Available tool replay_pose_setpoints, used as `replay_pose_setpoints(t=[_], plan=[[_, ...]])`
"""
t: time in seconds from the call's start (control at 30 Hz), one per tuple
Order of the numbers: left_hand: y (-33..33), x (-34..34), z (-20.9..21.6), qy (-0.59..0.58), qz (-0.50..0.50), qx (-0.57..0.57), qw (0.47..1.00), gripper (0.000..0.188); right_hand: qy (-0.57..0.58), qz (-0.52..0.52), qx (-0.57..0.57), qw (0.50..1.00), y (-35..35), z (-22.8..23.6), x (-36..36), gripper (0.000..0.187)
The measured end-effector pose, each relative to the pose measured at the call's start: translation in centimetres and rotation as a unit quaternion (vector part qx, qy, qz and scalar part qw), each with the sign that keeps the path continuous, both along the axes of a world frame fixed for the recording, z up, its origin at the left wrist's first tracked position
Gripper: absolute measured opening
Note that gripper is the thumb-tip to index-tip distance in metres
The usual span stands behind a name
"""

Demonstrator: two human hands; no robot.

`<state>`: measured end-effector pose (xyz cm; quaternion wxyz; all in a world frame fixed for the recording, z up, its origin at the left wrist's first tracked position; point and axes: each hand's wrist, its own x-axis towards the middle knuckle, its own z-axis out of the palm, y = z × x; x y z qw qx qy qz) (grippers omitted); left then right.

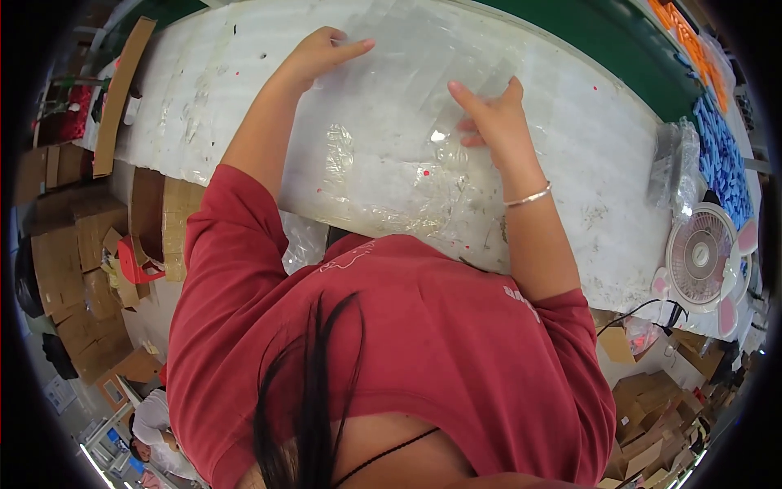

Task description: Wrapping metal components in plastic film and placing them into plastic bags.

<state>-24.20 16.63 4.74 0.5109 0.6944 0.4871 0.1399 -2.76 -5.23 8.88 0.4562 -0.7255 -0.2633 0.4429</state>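
Several clear plastic sheets or bags [423, 57] lie overlapping on the white-covered table [220, 98], at its far middle. My left hand [322, 57] is over their left edge, thumb stretched out to the right and apart from the fingers. At their right side is my right hand [497, 118], with its thumb and fingers spread and some fingers partly curled. Neither hand shows a grip on the plastic; whether the fingertips touch it is hard to tell. The see-through layers make their edges and number unclear.
A small white fan [699, 248] stands at the table's right end, beside crumpled clear wrap [676, 167] and a pile of blue items [721, 159]. A cardboard strip [122, 98] edges the left end. Cardboard boxes [73, 261] and a red stool [134, 261] are at lower left.
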Motion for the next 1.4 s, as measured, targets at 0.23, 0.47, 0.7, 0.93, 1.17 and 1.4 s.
replay_pose_setpoints(t=[0.23,0.47,0.7,0.93,1.17,1.4], plan=[[-0.4,-0.5,1.4,-0.173,-0.036,-0.168,0.97,0.069,0.05,-0.066,0.1,0.992,2.4,-2.8,-1.9,0.111],[-3.5,-0.1,1.5,-0.208,0.019,-0.156,0.966,0.053,0.166,-0.086,0.16,0.969,4.9,-4.1,-3.7,0.099],[-3.0,-4.5,-2.6,-0.313,0.023,-0.21,0.926,0.072,0.295,0.025,0.214,0.931,6.6,-7.1,-7.5,0.097],[-6.7,-16.7,-6.3,-0.398,0.029,-0.223,0.89,0.058,0.301,0.207,0.193,0.911,7.0,-8.8,-18.9,0.09],[-14.8,-32.5,-6.6,-0.36,0.175,-0.109,0.91,0.074,0.295,0.324,0.144,0.887,6.3,-12.4,-33.5,0.099],[-24.9,-50.8,-12.0,-0.436,0.292,-0.122,0.842,0.077,0.159,0.501,0.079,0.847,1.7,-13.9,-49.9,0.096]])
